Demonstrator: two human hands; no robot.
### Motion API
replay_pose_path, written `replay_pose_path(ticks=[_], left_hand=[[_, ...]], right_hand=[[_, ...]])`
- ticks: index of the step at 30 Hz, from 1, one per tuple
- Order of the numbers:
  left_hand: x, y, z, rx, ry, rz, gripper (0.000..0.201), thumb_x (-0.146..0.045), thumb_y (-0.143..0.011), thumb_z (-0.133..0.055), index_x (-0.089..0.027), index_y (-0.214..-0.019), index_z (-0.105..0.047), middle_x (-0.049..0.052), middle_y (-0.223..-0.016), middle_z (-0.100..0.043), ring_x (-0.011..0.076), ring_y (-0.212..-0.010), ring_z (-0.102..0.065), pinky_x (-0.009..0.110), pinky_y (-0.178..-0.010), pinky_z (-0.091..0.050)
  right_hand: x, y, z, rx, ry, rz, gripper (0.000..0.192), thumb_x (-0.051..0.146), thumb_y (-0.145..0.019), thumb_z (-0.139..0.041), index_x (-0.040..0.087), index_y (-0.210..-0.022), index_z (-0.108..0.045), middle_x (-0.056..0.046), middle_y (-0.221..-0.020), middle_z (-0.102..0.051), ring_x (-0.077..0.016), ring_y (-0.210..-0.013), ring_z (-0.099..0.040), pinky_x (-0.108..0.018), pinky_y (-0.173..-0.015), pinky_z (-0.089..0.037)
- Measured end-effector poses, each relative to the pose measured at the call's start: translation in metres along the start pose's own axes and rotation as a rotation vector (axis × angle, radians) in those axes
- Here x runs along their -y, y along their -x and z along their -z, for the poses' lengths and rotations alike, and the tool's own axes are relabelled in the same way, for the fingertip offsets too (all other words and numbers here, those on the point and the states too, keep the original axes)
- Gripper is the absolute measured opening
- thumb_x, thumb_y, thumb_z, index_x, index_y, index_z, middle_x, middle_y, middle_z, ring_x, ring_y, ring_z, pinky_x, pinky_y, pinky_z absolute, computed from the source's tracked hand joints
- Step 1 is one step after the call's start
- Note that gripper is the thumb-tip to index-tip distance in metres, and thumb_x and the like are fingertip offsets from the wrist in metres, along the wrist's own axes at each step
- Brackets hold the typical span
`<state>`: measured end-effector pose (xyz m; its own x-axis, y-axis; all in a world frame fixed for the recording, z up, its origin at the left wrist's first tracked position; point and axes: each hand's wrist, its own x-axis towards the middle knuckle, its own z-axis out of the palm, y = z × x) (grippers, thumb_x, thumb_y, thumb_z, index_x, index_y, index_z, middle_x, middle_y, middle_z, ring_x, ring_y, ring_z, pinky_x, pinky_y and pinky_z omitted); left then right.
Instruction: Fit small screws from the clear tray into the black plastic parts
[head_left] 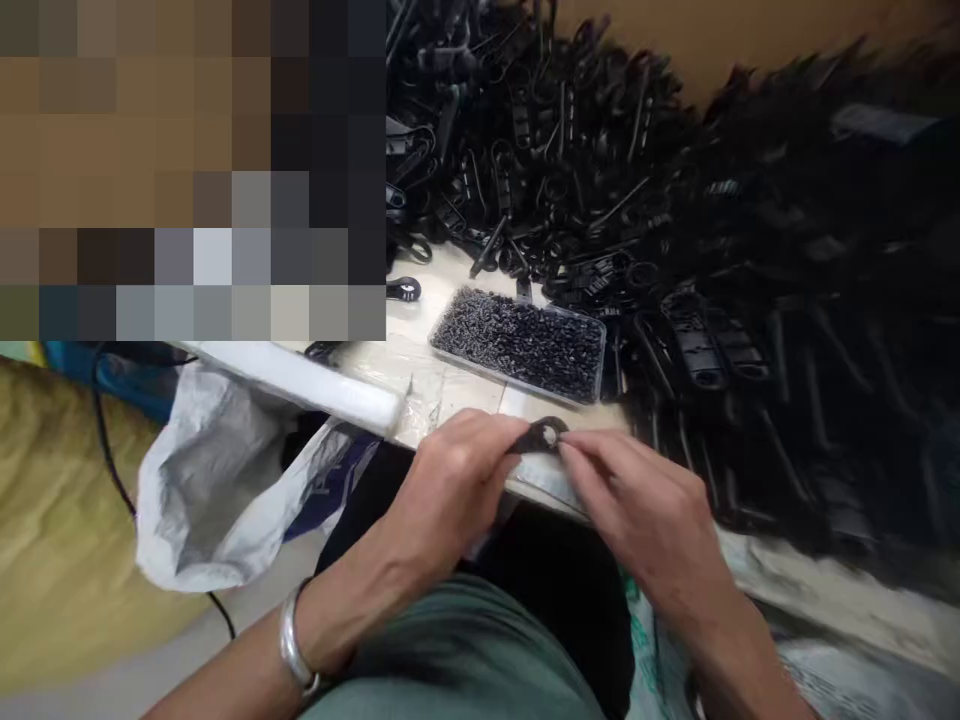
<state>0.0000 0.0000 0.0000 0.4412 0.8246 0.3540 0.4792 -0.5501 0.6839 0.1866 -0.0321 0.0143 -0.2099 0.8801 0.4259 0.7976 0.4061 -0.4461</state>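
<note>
A workshop is suggested by what is gathered here: the pale worktable (459, 397) is heaped with a great mass of similar black parts (570, 200), a clear shallow tray (602, 366) is filled with tiny dark pieces (521, 338), and a white sack (206, 490) is set beside.

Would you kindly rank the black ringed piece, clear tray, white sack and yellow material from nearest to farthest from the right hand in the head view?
1. Black ringed piece, touching the right hand.
2. Clear tray, just beyond it.
3. White sack, to the left.
4. Yellow material, far left.
</note>
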Motion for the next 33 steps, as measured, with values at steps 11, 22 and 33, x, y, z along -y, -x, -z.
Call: replay_pose_path(ticks=[11,22,33], left_hand=[[0.005,0.000,-0.004,-0.044,0.032,-0.016,0.021,-0.007,-0.082,-0.059,-0.018,-0.099,-0.061,0.001,-0.091,-0.068,0.0139,-0.084,-0.061,0.024,-0.078,-0.048],[0.004,0.000,-0.005,-0.079,0.051,-0.010,0.020,-0.004,-0.079,-0.060,-0.016,-0.095,-0.063,0.002,-0.089,-0.069,0.0148,-0.082,-0.061,0.025,-0.076,-0.049],[0.007,0.001,-0.006,-0.073,0.087,-0.042,0.018,-0.006,-0.083,-0.059,-0.018,-0.096,-0.062,0.002,-0.098,-0.069,0.0155,-0.089,-0.061,0.027,-0.081,-0.049]], right_hand=[[0.004,-0.008,-0.003,0.125,0.187,0.113,0.013,0.014,-0.096,-0.049,0.011,-0.095,-0.061,-0.007,-0.087,-0.062,-0.0179,-0.078,-0.060,-0.030,-0.075,-0.045],[0.021,-0.016,0.001,0.299,0.444,0.121,0.024,0.009,-0.092,-0.042,0.019,-0.071,-0.049,-0.001,-0.066,-0.048,-0.0191,-0.059,-0.049,-0.032,-0.054,-0.032],[0.006,-0.025,0.005,0.373,-0.001,-0.399,0.015,0.027,-0.086,-0.051,0.024,-0.084,-0.066,0.004,-0.073,-0.066,-0.0154,-0.069,-0.062,-0.027,-0.066,-0.040]])
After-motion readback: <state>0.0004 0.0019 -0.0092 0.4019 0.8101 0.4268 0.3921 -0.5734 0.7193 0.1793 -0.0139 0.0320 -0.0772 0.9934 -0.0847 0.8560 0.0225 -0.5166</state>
